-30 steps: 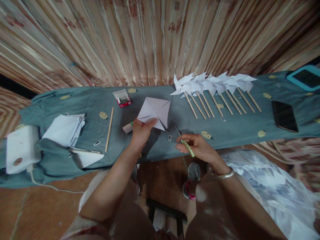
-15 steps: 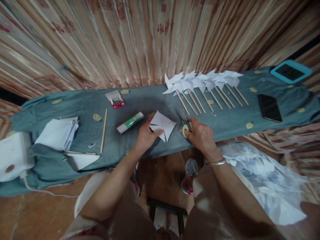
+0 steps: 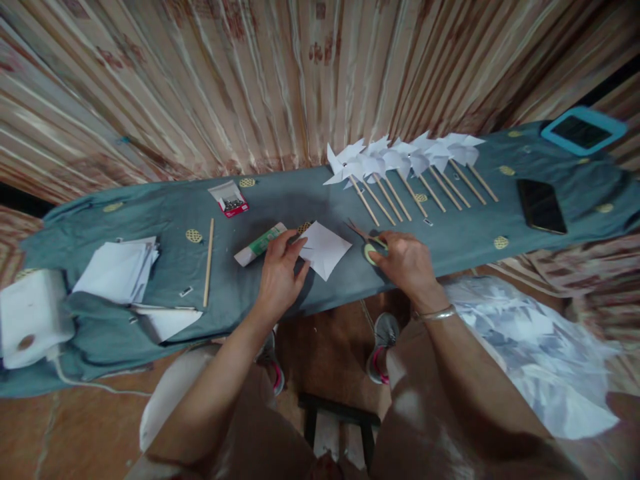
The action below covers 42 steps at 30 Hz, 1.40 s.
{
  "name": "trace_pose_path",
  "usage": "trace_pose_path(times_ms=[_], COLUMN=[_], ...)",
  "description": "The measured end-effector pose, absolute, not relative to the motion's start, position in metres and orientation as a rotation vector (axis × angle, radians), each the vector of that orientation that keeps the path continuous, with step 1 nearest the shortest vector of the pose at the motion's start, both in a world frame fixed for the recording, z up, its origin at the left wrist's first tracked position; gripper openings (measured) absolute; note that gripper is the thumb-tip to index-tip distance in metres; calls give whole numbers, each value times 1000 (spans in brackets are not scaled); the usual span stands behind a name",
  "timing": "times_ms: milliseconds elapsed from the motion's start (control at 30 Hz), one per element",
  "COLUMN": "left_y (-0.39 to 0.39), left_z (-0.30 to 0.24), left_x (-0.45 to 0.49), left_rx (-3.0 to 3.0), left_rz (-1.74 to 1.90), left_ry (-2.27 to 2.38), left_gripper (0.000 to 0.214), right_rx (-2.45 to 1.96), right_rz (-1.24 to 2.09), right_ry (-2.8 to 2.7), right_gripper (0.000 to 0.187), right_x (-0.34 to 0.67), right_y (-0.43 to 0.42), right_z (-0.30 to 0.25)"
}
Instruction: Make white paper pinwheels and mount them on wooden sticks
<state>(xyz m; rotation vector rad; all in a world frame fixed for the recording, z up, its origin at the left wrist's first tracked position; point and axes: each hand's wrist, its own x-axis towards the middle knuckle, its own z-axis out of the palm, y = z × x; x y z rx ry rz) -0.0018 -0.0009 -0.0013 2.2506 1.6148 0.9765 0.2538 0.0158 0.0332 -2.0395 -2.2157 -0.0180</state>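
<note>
A square of white paper [image 3: 327, 248] with slits cut into it lies flat on the cloth in front of me. My left hand [image 3: 281, 270] is at its left edge, thumb and fingers apart, with the fingertips over or just touching the paper. Behind those fingers, partly covered, lies a green and white glue stick [image 3: 259, 245]. My right hand [image 3: 407, 261] is closed around the handles of green-handled scissors [image 3: 370, 252]. The scissor blades point away to the upper left, low over the cloth and to the right of the paper.
Paper pinwheels [image 3: 350, 163] on wooden sticks lie in a row at the back. Elsewhere on the cloth [image 3: 290, 193] are a red box of pins [image 3: 233, 200], a loose stick [image 3: 209, 263], stacked paper [image 3: 117, 267], a phone [image 3: 541, 205], a blue-framed device [image 3: 583, 130] and a white box [image 3: 33, 313].
My left hand has loosened its pinch on the paper and shifted slightly left. The paper now lies flat, its slits closed up. The scissors have tilted lower toward the cloth in my right hand.
</note>
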Motion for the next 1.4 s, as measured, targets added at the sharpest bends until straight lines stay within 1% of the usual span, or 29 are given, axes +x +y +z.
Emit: trace_pose_path(times_ms=[100,267,367,567,700,767,867,967,1067,1167,1267,1333,1400], left_y=[-4,-5,-6,-7,-5,-4,-2,-1,0,1,0,-5,-11], left_z=[0,3,5,10,16,17,12,5,0,2,9,17,24], left_x=[-1,2,2,-5,-28,-44,-68,-83,-87,-87,-83,-75,-61], left_rx=[2355,2446,2455,2395,2289,2226,2169,2173,2157,2059,1813,1569,1300], left_rz=[921,731,669,744,849,836,749,696,722,831,1018,1127,1174], left_ry=[1585,1618,1617,1654,1850,1969,2020,2010,2022,2028,1953,1813,1594], left_gripper=[32,39,38,37,34,38,45,38,30,28,30,35,40], right_rx=[-2048,-2035,-2030,-1898,-1776,-1747,-1697,-1620,-1515,-1413,-1359,-1364,-1345], right_rz=[11,28,20,-89,-26,11,43,78,121,208,384,591,882], right_ry=[-2213,-2212,-2216,-2209,-2203,-2207,-2211,-2192,-2148,-2102,-2022,-1900,-1713], right_gripper=[30,31,31,30,32,32,31,29,28,25,22,22,27], right_x=[257,262,263,255,246,244,239,232,221,208,194,184,174], right_y=[17,19,18,12,10,11,12,13,12,9,1,-4,-8], right_z=[32,29,30,36,32,30,29,28,28,30,33,35,36])
